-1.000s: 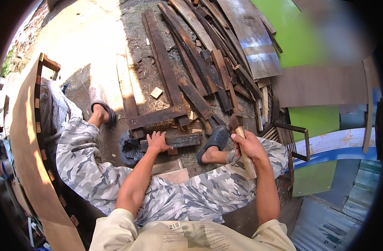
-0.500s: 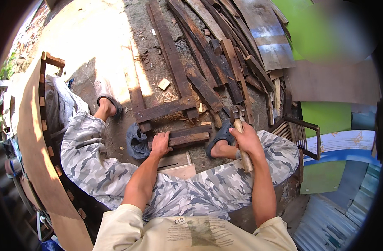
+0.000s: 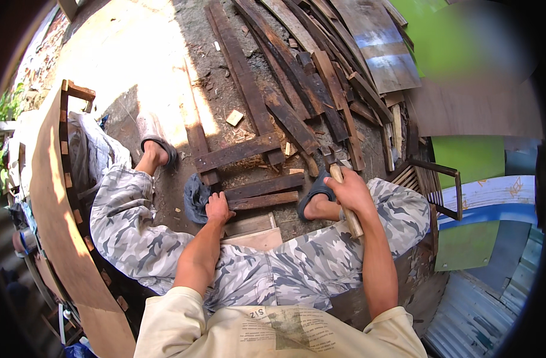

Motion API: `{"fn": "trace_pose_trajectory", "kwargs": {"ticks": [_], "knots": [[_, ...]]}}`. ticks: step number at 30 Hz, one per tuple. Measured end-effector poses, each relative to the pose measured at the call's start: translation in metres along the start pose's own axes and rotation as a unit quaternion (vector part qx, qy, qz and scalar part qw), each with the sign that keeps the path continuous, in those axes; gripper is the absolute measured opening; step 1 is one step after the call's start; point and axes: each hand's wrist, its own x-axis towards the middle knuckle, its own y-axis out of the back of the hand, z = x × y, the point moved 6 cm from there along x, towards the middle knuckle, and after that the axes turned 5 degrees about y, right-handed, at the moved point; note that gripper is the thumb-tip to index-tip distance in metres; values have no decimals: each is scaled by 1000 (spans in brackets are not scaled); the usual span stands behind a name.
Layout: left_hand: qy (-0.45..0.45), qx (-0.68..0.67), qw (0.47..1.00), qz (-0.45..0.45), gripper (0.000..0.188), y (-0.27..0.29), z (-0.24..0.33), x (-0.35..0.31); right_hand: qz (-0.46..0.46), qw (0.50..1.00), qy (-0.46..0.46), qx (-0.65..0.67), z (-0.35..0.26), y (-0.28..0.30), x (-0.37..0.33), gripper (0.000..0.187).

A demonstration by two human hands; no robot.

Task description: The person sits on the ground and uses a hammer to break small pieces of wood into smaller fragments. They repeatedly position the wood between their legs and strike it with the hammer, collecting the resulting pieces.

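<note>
My right hand (image 3: 351, 192) is closed around the wooden handle of a hammer (image 3: 353, 224), above my right foot. The hammer's head shows only partly beyond my fingers. My left hand (image 3: 219, 208) grips the left end of a short wooden piece (image 3: 265, 200), its fingers beside a dark crumpled plastic bag (image 3: 195, 200). A second short dark plank (image 3: 264, 185) lies just beyond, with a narrow gap widening between the two. Farther off, a dark crosspiece (image 3: 237, 152) lies over the ends of two long planks (image 3: 242, 71), joining them like a frame.
Between my legs lies a pale wooden board (image 3: 255, 238). Several dark planks (image 3: 297, 65) are heaped at the far right. A slatted wooden frame (image 3: 431, 185) stands by my right knee, and a curved plywood panel (image 3: 61, 221) runs along the left. A small wood offcut (image 3: 234, 117) lies on the ground.
My left hand has slid left toward the bag, and the nearer short piece has swung apart from the plank beyond it. The hammer, still in my right hand, has turned slightly.
</note>
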Motion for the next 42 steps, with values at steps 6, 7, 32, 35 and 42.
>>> {"fn": "trace_pose_trajectory", "kwargs": {"ticks": [6,7,32,35,42], "knots": [[40,-94,974,-201,60,-17,-10,13,15,999,11,-43,-5,2,-5,51],[83,-134,975,-155,61,-15,-15,14,15,999,11,-40,-5,2,-5,51],[-172,-12,984,45,69,-7,88,20,34,990,-10,-135,16,-2,-1,50],[-159,36,987,8,65,-14,84,39,30,990,-26,-136,13,0,0,50],[-222,41,973,-58,63,-1,73,60,30,989,-29,-141,11,2,-1,48]]}}
